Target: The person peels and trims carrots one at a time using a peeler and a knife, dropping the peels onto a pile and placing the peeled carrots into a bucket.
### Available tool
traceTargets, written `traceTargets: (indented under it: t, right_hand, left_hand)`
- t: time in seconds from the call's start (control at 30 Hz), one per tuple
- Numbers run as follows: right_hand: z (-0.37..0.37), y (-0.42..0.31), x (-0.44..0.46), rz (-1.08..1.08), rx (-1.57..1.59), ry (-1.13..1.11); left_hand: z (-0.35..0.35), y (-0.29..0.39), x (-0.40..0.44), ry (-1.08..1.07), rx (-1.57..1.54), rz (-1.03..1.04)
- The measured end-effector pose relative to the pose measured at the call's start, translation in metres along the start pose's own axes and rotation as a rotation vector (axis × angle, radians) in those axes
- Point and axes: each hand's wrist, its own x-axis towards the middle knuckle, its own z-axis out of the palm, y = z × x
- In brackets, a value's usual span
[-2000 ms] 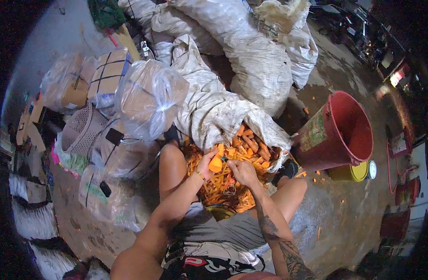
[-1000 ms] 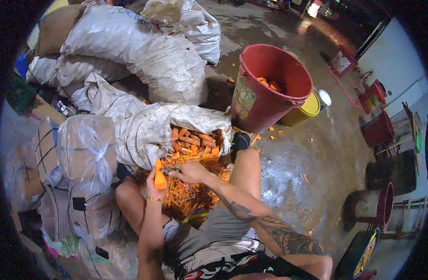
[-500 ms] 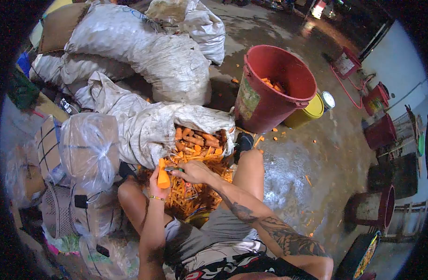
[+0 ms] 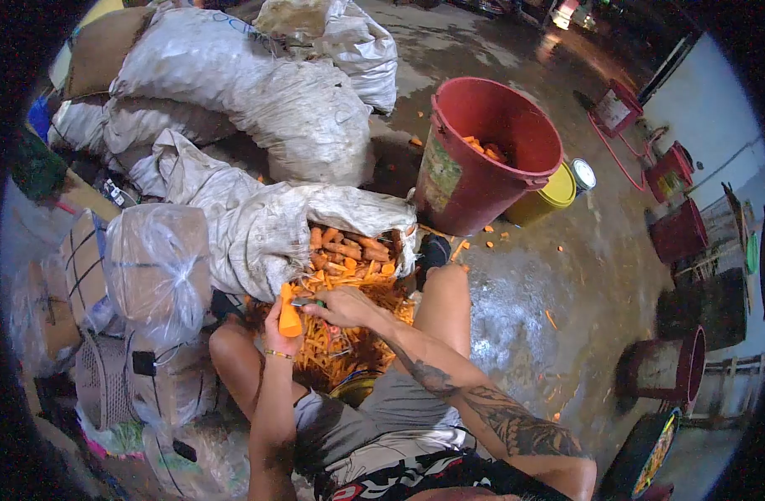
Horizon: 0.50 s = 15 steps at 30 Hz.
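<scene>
My left hand (image 4: 276,336) is closed around a bright orange, peeled carrot (image 4: 290,317), held upright between my knees. My right hand (image 4: 350,307) grips a small peeler (image 4: 305,302) with a dark green handle, its metal end against the carrot's upper side. Under both hands spreads a heap of carrot peelings (image 4: 336,355), partly covering a basin whose rim shows at the bottom. Just beyond, a white woven sack (image 4: 253,219) lies with its mouth facing me, and whole carrots (image 4: 347,248) show inside it.
A tall red bin (image 4: 449,179) with orange pieces inside stands ahead to the right, beside a yellow bucket (image 4: 539,203). Full sacks (image 4: 307,117) are piled at the upper left. Plastic-wrapped boxes (image 4: 161,259) stand at my left. More red buckets (image 4: 662,367) line the right wall.
The view has shifted very slightly. Both hands keep nearly the same place, with the carrot and the peeler still held together.
</scene>
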Motion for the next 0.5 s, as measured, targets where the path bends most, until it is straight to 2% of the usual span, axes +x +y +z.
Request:
traceTargets:
  t: [0.23, 0.33, 0.5]
  right_hand:
    - [0.0018, 0.0002, -0.0009, -0.001, -0.001, 0.046]
    - [-0.0003, 0.0003, -0.0007, 0.015, -0.002, -0.009]
    - [0.0025, 0.0015, 0.0000, 0.010, -0.011, 0.014]
  left_hand:
    - [0.0083, 0.0009, -0.0032, 0.080, -0.015, -0.011]
    - [0.0046, 0.0036, -0.0067, -0.035, -0.020, -0.055]
    - [0.0091, 0.0025, -0.0075, 0.025, 0.011, -0.036]
